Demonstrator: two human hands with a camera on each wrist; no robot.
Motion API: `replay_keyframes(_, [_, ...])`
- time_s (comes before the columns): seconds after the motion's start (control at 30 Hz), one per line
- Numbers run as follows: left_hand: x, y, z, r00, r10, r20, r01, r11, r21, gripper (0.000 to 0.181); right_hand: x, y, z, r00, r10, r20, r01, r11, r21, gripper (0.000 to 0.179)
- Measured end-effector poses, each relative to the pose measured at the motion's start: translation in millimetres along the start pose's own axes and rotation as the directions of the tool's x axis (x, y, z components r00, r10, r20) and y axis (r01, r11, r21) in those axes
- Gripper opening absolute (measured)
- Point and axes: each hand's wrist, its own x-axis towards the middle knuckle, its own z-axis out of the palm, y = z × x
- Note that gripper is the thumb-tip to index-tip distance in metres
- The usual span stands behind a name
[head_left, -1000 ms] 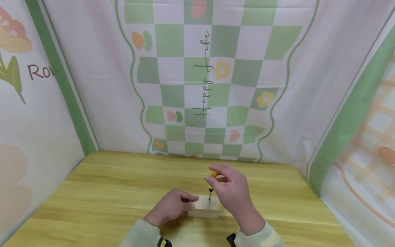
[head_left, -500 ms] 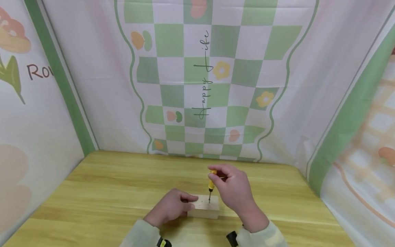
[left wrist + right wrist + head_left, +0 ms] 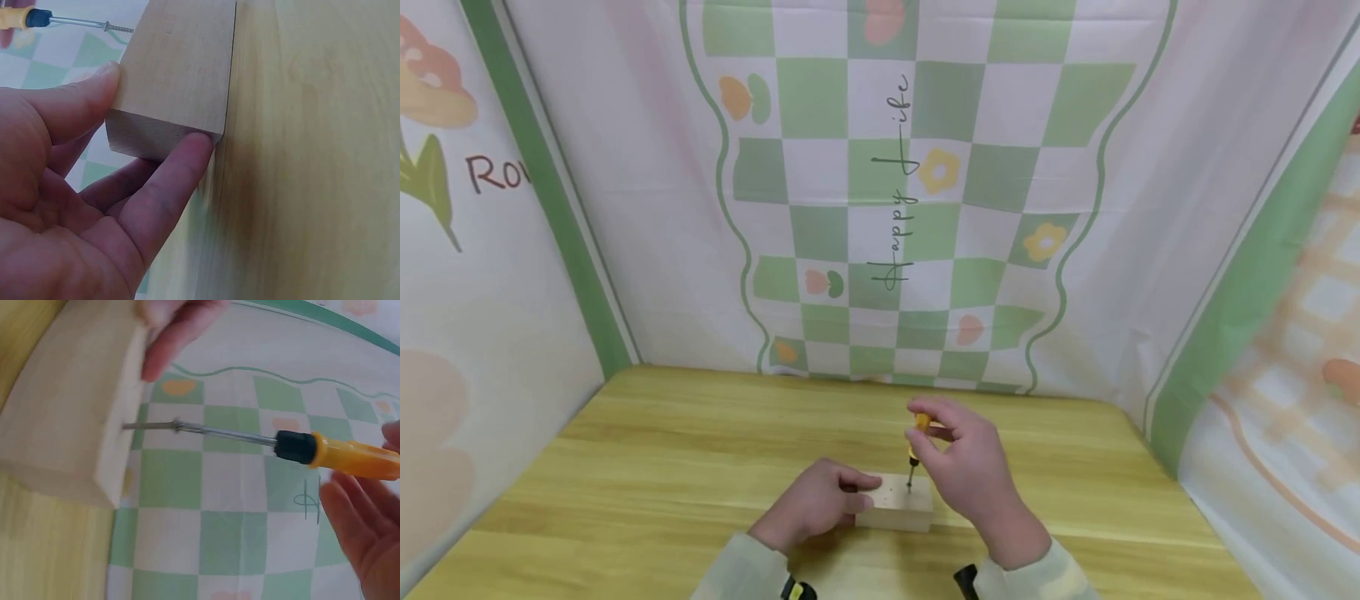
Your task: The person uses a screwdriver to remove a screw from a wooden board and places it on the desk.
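A pale wooden block [image 3: 895,520] lies on the table in front of me. My left hand [image 3: 822,504] grips its left end, thumb along the top edge and fingers against the end face [image 3: 159,134]. From the block's top stands a screw [image 3: 150,425], its threaded shank partly showing. The tip of a yellow screwdriver [image 3: 353,458] with a black collar meets the screw's head. My right hand [image 3: 972,460] pinches the upper part of the handle between thumb and fingers, keeping the tool nearly upright. Small dark holes dot the block's top beside the screw.
The wood-grain table [image 3: 647,467] spreads around both hands. A checkered fabric backdrop [image 3: 880,200] hangs behind its far edge, with printed side curtains left and right. Dark devices are strapped at both wrists [image 3: 801,590].
My right hand and its fingers shift slightly around the screwdriver handle, first a little right, then back. The left hand and the block stay in place.
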Motion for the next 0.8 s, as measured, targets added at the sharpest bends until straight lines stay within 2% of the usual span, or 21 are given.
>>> replay_keyframes(0.2, [0.0,0.2,0.2,1.000,0.005,0.004,-0.005,1.000,0.017,0.025,-0.2,1.5,6.7,0.985,-0.119,-0.121,0.107,0.989,-0.102,0.021])
replay_keyframes(0.37, [1.3,-1.5,0.0,1.000,0.004,0.006,-0.004,1.000,0.016,0.024,-0.1,-0.5,6.8,0.977,-0.173,-0.124,0.153,0.975,-0.160,0.022])
replay_keyframes(0.47, [1.3,-1.8,0.2,1.000,0.002,0.008,-0.002,1.000,0.014,0.024,-1.8,-1.2,5.7,0.982,-0.166,-0.087,0.153,0.978,-0.140,0.026])
replay_keyframes(0.63, [0.4,-0.6,-0.3,1.000,0.000,0.013,0.000,1.000,0.019,0.025,-4.7,-1.9,5.8,0.993,-0.114,-0.006,0.113,0.992,-0.046,0.030])
replay_keyframes(0.7, [0.4,-0.5,-0.6,1.000,-0.002,0.014,0.001,1.000,0.023,0.025,-5.1,-1.4,6.5,0.995,-0.101,-0.005,0.101,0.994,-0.033,0.028])
replay_keyframes(0.8, [0.3,-0.4,-0.4,1.000,0.000,0.015,0.000,1.000,0.021,0.025,-4.6,0.0,7.8,0.994,-0.097,-0.051,0.095,0.994,-0.047,0.023])
